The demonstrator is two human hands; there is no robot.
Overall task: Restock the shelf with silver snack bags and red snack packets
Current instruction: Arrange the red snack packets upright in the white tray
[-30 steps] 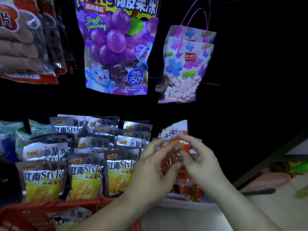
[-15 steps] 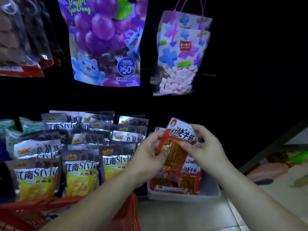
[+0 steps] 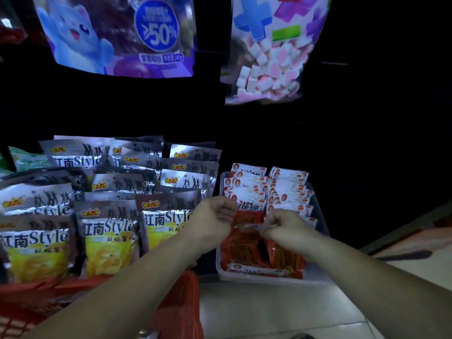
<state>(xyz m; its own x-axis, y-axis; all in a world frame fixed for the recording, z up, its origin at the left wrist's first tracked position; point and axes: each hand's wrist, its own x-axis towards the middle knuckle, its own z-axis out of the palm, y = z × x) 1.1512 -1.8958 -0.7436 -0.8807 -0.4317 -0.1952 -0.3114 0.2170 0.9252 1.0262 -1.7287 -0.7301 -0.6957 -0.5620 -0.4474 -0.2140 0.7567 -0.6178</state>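
A: Nearest, in front and to the left of the clear tray (image 3: 269, 281), what is the red thing?
B: A red basket (image 3: 181, 304), its rim close to the tray's near left corner.
A: And over the tray?
B: Both hands. The left hand (image 3: 212, 220) curls its fingers on the left edge of one red snack packet (image 3: 248, 217), and the right hand (image 3: 287, 227) pinches its right edge. The packet is upright above the tray's front half. Blur hides the exact finger placement.
A: Inside the tray?
B: More red snack packets (image 3: 286, 189), in two upright rows toward the tray's back, with some lying flat at its front.
A: Left of the tray?
B: Silver snack bags (image 3: 110, 231), upright in overlapping rows, the nearest row just beside the tray.
A: Farther back?
B: Above and behind the tray hang a purple bag (image 3: 117, 35), off to its left, and a bag of pink-and-white cubes (image 3: 266, 62) straight above it.
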